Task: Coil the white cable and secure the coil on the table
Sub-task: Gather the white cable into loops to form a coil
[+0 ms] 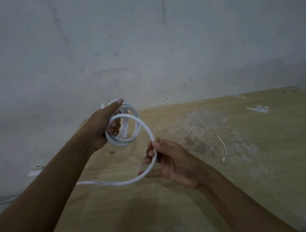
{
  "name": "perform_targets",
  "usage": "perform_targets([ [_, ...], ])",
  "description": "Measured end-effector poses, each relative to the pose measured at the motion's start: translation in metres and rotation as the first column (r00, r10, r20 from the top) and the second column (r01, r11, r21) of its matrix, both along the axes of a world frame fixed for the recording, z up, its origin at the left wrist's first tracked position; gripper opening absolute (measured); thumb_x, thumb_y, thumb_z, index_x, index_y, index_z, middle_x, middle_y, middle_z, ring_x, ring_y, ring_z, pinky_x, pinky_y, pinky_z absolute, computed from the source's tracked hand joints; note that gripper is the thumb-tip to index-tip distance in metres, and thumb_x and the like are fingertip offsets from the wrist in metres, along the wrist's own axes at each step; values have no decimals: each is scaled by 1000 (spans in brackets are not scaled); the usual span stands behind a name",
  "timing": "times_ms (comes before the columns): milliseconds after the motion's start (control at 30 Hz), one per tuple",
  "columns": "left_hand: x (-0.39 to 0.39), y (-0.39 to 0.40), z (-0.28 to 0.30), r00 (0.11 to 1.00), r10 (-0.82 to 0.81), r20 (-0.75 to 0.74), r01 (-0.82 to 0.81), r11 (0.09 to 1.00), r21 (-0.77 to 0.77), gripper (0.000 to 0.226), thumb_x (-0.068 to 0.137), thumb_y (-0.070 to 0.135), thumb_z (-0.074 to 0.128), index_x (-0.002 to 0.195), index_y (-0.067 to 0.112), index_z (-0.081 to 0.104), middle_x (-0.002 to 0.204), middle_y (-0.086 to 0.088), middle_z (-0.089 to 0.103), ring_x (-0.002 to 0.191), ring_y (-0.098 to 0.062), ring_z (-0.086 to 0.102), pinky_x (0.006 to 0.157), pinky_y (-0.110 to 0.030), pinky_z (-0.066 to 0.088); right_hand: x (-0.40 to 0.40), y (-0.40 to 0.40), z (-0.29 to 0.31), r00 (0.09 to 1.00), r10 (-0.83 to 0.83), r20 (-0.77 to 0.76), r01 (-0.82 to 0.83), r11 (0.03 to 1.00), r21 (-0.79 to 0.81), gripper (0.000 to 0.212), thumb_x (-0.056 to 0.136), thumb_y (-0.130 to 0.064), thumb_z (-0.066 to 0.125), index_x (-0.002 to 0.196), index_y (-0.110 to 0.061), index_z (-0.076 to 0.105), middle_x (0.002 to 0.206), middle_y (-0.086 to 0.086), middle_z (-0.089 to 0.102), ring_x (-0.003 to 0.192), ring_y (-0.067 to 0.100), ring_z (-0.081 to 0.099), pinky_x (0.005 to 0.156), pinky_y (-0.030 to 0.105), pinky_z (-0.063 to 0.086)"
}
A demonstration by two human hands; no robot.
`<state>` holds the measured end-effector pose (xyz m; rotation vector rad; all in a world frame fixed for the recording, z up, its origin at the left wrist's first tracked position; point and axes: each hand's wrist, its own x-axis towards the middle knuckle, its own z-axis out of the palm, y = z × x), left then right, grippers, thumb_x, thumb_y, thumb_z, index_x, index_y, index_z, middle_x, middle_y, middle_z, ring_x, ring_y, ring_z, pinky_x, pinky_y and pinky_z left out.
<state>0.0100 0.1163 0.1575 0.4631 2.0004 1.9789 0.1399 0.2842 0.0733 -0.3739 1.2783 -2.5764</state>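
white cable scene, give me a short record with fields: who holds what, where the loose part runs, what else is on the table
left hand: left hand grips the coil, several loops gathered in its grip, held above the table
right hand: right hand pinches the white cable where it arcs out from the coil
loose run: from the right hand it curves down and left, passing out of sight behind the left forearm
table: wooden table, stained
also on table: thin white tie, white scraps
coil secured: not yet
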Motion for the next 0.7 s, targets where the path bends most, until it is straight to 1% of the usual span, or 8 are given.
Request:
perform_targets([
  [67, -2, -1, 1, 1000, 12, -16, -12, 1000, -19, 33, 95, 41, 57, 109, 11, 55, 37, 1, 36, 29, -11, 30, 34, -19, 30, -1, -5, -3, 997, -71, 11, 72, 997, -28, 15, 98, -17, 52, 89, -11, 62, 75, 3, 54, 67, 15, 59, 79, 49, 57],
  [133, 1, -1, 0, 998, -1, -61, -5, 996, -93, 39, 95, 42, 56, 110, 7, 58, 38, 0, 38, 30, -12, 33, 35, -20, 32, -10, 6, 5, 923, -375, -83, 383, 915, 125, 18, 100, -15, 50, 90, -12, 66, 64, -3, 46, 49, 7, 43, 49, 24, 48],
  [200, 8, 1, 0, 992, -59, -111, 38, 982, -183, 47, 96, 42, 55, 110, -1, 62, 40, 0, 40, 33, -13, 35, 37, -21, 34, -24, 34, 26, 713, -584, -387, 700, 618, 358, 16, 98, -11, 56, 96, -10, 72, 54, -13, 47, 44, 0, 40, 42, 14, 35],
  [267, 16, 10, 6, 984, -160, -75, 142, 969, -204, 45, 96, 43, 51, 91, 0, 60, 41, 1, 39, 34, -12, 34, 38, -22, 34, -36, 61, 57, 552, -529, -644, 834, 357, 421, 11, 93, -8, 64, 98, -5, 74, 52, -17, 58, 47, -4, 51, 50, 8, 38],
  [300, 18, 16, 11, 978, -208, -30, 199, 963, -179, 45, 95, 45, 50, 79, 4, 55, 40, 2, 38, 33, -12, 33, 38, -22, 34, -41, 72, 70, 518, -485, -705, 855, 300, 423, 11, 91, -8, 67, 97, -3, 75, 57, -17, 63, 51, -5, 53, 54, 9, 40],
  [433, 17, 45, 27, 924, -375, 75, 373, 927, 37, 40, 84, 48, 55, 68, 12, 46, 39, 6, 33, 31, -7, 30, 37, -21, 31, -54, 99, 86, 517, -503, -693, 856, 300, 421, 11, 88, -15, 72, 90, -5, 76, 60, 0, 61, 47, 0, 48, 49, 11, 37],
  [567, 9, 76, 33, 943, -324, 80, 317, 944, 91, 32, 92, 33, 58, 70, 14, 44, 38, 9, 31, 30, -4, 28, 35, -18, 30, -58, 120, 64, 546, -646, -533, 832, 344, 436, 16, 87, -24, 73, 80, -10, 75, 55, -1, 54, 46, 10, 38, 42, 19, 32],
  [700, -11, 98, 41, 954, -259, 151, 232, 957, 172, 36, 97, 34, 56, 68, 16, 42, 38, 10, 29, 29, -3, 28, 32, -16, 30, -64, 123, 42, 692, -638, -338, 718, 565, 406, 15, 93, -18, 65, 95, -4, 72, 58, -2, 44, 47, 11, 32, 41, 19, 27],
])
